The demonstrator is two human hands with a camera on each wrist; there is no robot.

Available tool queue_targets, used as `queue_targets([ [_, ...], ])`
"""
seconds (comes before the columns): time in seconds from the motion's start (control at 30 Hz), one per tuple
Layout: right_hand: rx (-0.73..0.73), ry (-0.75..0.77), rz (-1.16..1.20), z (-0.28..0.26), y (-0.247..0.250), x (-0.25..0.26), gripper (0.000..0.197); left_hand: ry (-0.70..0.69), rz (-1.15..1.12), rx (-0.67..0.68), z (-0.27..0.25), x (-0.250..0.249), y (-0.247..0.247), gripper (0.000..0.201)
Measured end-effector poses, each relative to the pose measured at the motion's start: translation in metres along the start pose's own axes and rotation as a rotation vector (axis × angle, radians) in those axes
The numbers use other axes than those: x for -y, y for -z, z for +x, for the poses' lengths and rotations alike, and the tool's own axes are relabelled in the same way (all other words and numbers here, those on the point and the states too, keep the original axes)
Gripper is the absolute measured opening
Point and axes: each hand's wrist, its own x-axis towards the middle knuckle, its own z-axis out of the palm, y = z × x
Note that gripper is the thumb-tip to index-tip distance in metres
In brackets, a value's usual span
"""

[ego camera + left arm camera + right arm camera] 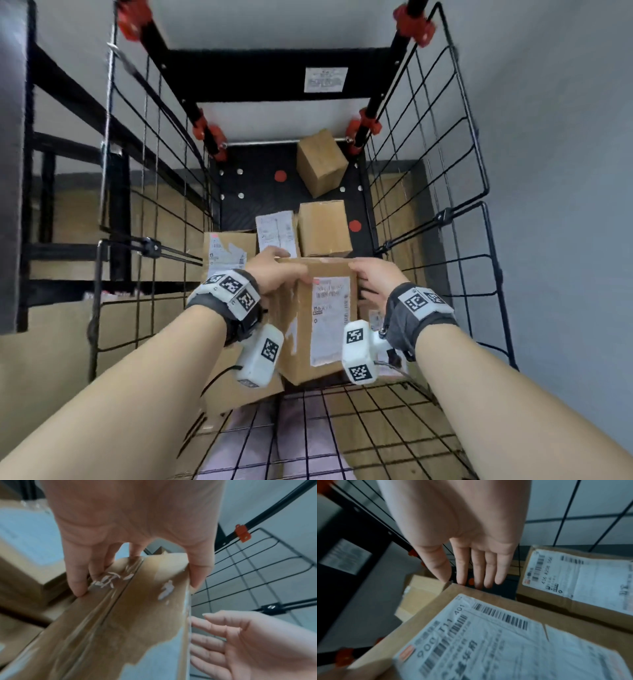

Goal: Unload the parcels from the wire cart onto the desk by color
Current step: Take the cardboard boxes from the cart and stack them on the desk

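Left hand [274, 272] fingers clamped on box [322, 325] top edge; right hand [373, 277] fingers straight, apart, against its side, inside cart [428, 192].

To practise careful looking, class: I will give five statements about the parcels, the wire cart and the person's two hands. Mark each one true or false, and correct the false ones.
1. The left hand grips the top edge of a labelled cardboard box. True.
2. The right hand is clenched in a fist, away from that box. False: its fingers are straight and lie against the box's right side.
3. The held box is white plastic. False: it is brown cardboard with a white shipping label.
4. Other cardboard boxes lie in the wire cart. True.
5. The red dots sit on the held box. False: they are on the cart's black floor.
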Motion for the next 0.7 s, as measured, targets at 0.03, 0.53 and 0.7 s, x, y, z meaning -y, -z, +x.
queue_targets([
  [0.03, 0.020, 0.028, 0.031, -0.012, 0.000, 0.007, 0.031, -0.027, -0.015, 0.000, -0.015, -0.008, 0.008, 0.080],
  [0.53, 0.117, 0.623, 0.064, -0.198, 0.004, 0.120, 0.018, -0.481, -0.270, -0.108, -0.187, -0.094, 0.103, 0.069],
  [0.7, 0.270, 0.770, 0.037, -0.262, -0.012, 0.123, 0.032, -0.609, -0.379, -0.077, -0.251, -0.081, 0.126, 0.065],
])
